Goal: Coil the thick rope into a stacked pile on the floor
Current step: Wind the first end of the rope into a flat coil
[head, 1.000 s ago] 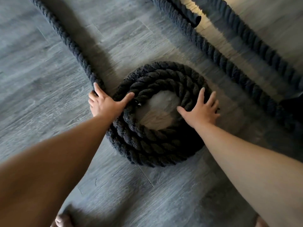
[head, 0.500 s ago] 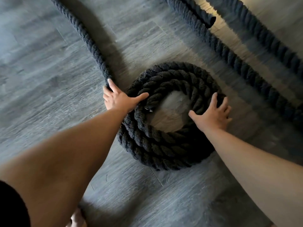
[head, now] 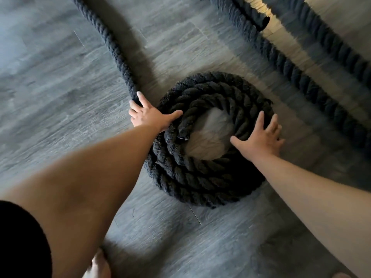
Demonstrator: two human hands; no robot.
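The left hand sits at the coil's left edge, where the free length of the thick rope runs into it. Its fingers drape over the rope and seem to curl down its outer side, though their tips are hidden, so how firm the hold is cannot be seen. The thumb is splayed wide and lies on the coil's top turn.

The right hand lies flat on the coil's right side. Its fingers are straight and fanned apart, the palm presses down on the top turns, and the thumb reaches toward the bare patch of floor in the coil's middle. It holds nothing.

The coil rests on the grey plank floor as a round ring of stacked turns, the upper turns set slightly inside the lower ones. A short frayed end shows on the coil's inner left edge, just below the left thumb.

From the coil's left edge the free length runs straight up and away to the left, its long axis slanting toward the top of the view. Beyond the coil on the right, two more lengths lie side by side on a diagonal, and a blunt rope end rests between them. Below the coil, a bare foot shows at the bottom edge, beside a black sleeve.
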